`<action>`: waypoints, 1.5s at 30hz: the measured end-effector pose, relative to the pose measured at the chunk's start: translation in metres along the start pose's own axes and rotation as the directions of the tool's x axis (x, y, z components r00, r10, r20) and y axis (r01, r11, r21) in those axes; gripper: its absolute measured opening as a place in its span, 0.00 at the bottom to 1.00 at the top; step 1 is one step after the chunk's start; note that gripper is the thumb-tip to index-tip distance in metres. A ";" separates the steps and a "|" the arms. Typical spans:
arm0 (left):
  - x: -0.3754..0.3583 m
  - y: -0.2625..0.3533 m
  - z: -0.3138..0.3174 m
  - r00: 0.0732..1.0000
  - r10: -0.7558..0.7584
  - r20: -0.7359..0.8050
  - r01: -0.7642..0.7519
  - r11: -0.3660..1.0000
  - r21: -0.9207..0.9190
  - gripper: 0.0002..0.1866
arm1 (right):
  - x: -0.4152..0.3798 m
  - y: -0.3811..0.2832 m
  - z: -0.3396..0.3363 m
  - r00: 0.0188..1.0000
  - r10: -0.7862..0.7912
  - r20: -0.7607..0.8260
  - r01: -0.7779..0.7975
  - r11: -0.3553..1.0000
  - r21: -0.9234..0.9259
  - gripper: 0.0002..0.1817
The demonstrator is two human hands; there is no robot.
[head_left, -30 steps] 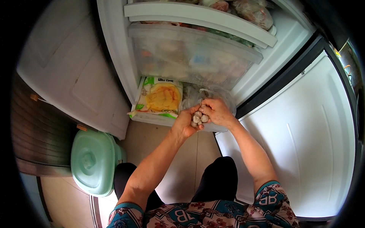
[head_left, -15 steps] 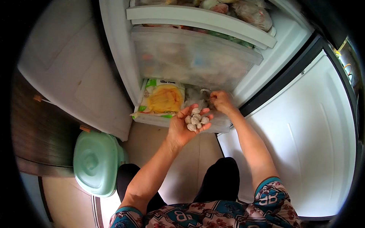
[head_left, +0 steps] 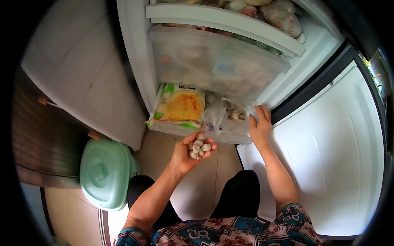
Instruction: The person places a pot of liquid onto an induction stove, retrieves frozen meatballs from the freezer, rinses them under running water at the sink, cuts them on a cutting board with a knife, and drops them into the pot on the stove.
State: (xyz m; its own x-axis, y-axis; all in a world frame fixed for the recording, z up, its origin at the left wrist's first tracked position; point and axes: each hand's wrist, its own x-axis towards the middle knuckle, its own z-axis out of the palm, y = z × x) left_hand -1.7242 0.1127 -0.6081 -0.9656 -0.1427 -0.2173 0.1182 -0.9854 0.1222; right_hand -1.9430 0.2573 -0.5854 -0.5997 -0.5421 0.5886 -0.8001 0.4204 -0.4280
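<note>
A green lidded bin [head_left: 103, 174] is seen on the floor at about 8 o'clock, below the open freezer. A yellow-and-green packet [head_left: 180, 107] lies in the bottom drawer [head_left: 168, 127], which is pulled out. The left hand [head_left: 189, 153] is cupped palm up just in front of the drawer, loosely closed around a heap of small pale frozen balls [head_left: 198, 147]. To its right, at about 1 o'clock from it, a clear bag [head_left: 225, 119] of the same balls is slumped in the drawer. The right hand [head_left: 260, 128] is laid flat and open on the drawer's front right edge, gripping nothing.

The heap is judged precarious: should the palm be tilted, balls could be rolled off onto the floor. The bag's mouth appears open, so more could be spilled if the drawer is jolted.

Compared with half a second ago, the right hand has been withdrawn from the bag to the drawer edge, and the left hand has been lowered slightly.
</note>
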 end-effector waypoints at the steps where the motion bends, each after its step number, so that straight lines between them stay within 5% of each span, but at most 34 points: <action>1: -0.001 0.000 -0.003 1.000 0.006 -0.006 -0.006 1.000 -0.005 0.14 | -0.005 -0.002 -0.002 0.992 -0.103 -0.065 0.088 0.975 -0.205 0.21; 4: -0.011 -0.001 -0.012 0.995 0.028 -0.094 -0.032 0.999 -0.037 0.14 | -0.005 -0.013 0.002 0.996 0.082 0.024 -0.069 0.939 -0.338 0.26; 6: -0.012 0.001 -0.013 0.999 0.009 -0.047 -0.014 0.995 -0.103 0.15 | 0.006 -0.010 0.006 0.995 0.082 0.054 -0.065 0.961 -0.270 0.27; 8: -0.015 0.003 -0.016 0.999 0.018 -0.039 -0.022 0.992 -0.121 0.16 | 0.020 -0.013 0.004 0.848 0.461 0.261 -0.334 0.848 -0.412 0.26; 9: -0.017 0.004 -0.017 0.999 0.024 -0.024 -0.027 0.992 -0.122 0.16 | 0.012 0.012 0.017 0.957 0.263 0.125 -0.192 0.893 -0.407 0.16; 13: -0.020 0.008 -0.027 0.999 0.044 0.021 -0.042 0.994 -0.099 0.17 | 0.025 0.006 0.014 0.943 0.235 0.236 -0.134 0.917 -0.376 0.06; 17: -0.017 0.007 -0.032 0.997 0.080 -0.006 -0.080 0.993 -0.086 0.18 | 0.027 -0.006 0.027 0.936 0.109 0.336 -0.055 0.985 -0.165 0.08; 19: -0.016 0.011 -0.036 0.996 0.066 -0.052 -0.067 0.998 -0.013 0.16 | 0.026 -0.010 0.035 0.829 0.046 0.557 -0.096 0.993 0.062 0.09; 20: -0.017 0.013 -0.037 0.997 0.060 -0.048 -0.061 0.998 -0.015 0.16 | 0.028 -0.010 0.031 0.830 0.050 0.555 -0.097 0.994 0.054 0.09; 22: -0.019 0.017 -0.036 0.975 0.023 -0.219 -0.021 1.000 0.014 0.12 | 0.036 -0.023 0.011 0.650 0.041 0.758 -0.286 0.938 0.195 0.12; 23: -0.019 0.018 -0.033 0.966 0.029 -0.257 -0.015 0.998 0.057 0.10 | 0.034 -0.025 0.009 0.657 0.049 0.753 -0.285 0.940 0.188 0.12; 25: -0.015 0.018 -0.034 0.966 0.048 -0.255 -0.027 0.996 0.086 0.10 | 0.027 -0.026 0.008 0.757 -0.151 0.636 -0.003 0.972 0.236 0.12; 32: -0.006 0.027 -0.044 0.959 0.010 -0.282 0.030 0.990 0.136 0.10 | 0.036 -0.002 0.044 0.838 -0.078 0.541 0.071 0.997 0.034 0.10; 34: -0.002 0.028 -0.051 0.960 -0.004 -0.281 0.054 0.984 0.170 0.10 | 0.047 -0.003 0.056 0.914 0.112 0.390 -0.051 0.985 -0.164 0.08; 37: 0.000 0.030 -0.049 0.940 -0.020 -0.340 0.100 0.970 0.220 0.10 | 0.053 -0.012 0.066 0.917 0.128 0.378 0.033 0.920 -0.392 0.07; 41: 0.006 0.037 -0.045 0.907 -0.011 -0.421 0.152 0.940 0.304 0.09 | 0.055 -0.024 0.071 0.873 0.017 0.488 0.193 0.906 -0.376 0.08; 43: 0.012 0.040 -0.045 0.898 -0.034 -0.438 0.179 0.939 0.294 0.09 | 0.062 -0.028 0.061 0.733 0.049 0.678 0.127 0.970 -0.208 0.12; 45: 0.016 0.043 -0.050 0.890 -0.057 -0.453 0.205 0.936 0.285 0.09 | 0.052 -0.040 0.042 0.816 -0.049 0.576 0.211 0.953 -0.218 0.12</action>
State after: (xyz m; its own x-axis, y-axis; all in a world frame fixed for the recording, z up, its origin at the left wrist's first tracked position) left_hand -1.7227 0.0637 -0.6546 -0.7612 -0.1128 -0.6386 -0.1530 -0.9257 0.3459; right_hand -1.9429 0.1824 -0.5667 -0.4594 -0.8819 0.1060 -0.8854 0.4452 -0.1338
